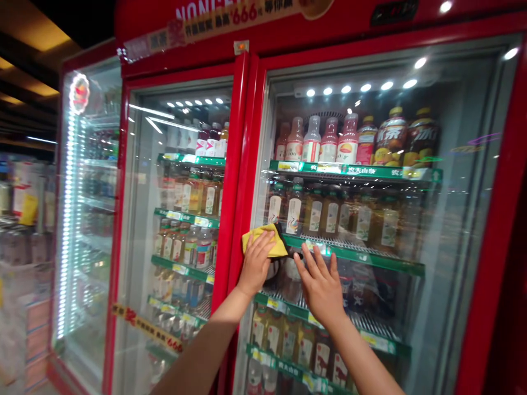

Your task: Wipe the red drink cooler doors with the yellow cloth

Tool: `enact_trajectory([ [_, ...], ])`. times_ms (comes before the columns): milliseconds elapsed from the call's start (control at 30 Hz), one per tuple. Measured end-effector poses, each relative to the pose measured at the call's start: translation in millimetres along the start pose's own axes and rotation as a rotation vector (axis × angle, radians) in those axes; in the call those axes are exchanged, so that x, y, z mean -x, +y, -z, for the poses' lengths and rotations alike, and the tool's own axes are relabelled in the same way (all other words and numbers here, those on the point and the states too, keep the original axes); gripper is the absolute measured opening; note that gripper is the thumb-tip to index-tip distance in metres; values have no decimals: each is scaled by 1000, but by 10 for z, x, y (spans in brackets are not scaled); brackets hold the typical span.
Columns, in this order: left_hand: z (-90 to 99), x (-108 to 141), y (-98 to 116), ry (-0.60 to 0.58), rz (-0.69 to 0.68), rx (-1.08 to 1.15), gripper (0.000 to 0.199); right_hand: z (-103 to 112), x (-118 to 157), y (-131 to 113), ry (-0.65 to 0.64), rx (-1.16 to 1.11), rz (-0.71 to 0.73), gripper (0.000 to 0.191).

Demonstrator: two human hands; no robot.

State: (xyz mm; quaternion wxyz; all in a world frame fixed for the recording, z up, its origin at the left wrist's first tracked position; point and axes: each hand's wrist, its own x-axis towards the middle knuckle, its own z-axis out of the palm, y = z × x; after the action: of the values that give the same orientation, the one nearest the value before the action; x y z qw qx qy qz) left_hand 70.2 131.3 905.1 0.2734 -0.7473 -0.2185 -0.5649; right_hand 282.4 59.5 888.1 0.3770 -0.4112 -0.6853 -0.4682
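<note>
A yellow cleaning cloth [267, 240] with a dark edge is pressed against the left side of the right-hand glass door [448, 230], beside its red frame. My left hand [257, 260] holds the cloth there, fingers laid over it. To the right, my right hand [323, 282] has its fingers spread and nothing in them. It is at the glass; whether the palm touches cannot be told. Behind the glass, bottled drinks [329, 140] stand in rows on shelves with green label strips [354, 170].
A second red-framed door [239, 181] with more bottles adjoins on the left. Farther left stands another lit cooler [88, 230]. Blurred stacked goods [24, 208] line the far left edge. A promotional strip [148, 328] crosses the left door low down.
</note>
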Motion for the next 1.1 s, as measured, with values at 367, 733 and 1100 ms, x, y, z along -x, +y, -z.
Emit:
enact_trajectory([
  [367, -7, -316, 220, -86, 70, -119, 50, -16, -96, -216, -67, -61, -12, 41],
  [733, -117, -305, 337, -92, -190, -327, 57, 422, -113, 234, 147, -153, -6, 37],
  [1100, -47, -79, 156, -69, -63, -419, 64, 539, -110, 322, 206, -213, 11, 39],
])
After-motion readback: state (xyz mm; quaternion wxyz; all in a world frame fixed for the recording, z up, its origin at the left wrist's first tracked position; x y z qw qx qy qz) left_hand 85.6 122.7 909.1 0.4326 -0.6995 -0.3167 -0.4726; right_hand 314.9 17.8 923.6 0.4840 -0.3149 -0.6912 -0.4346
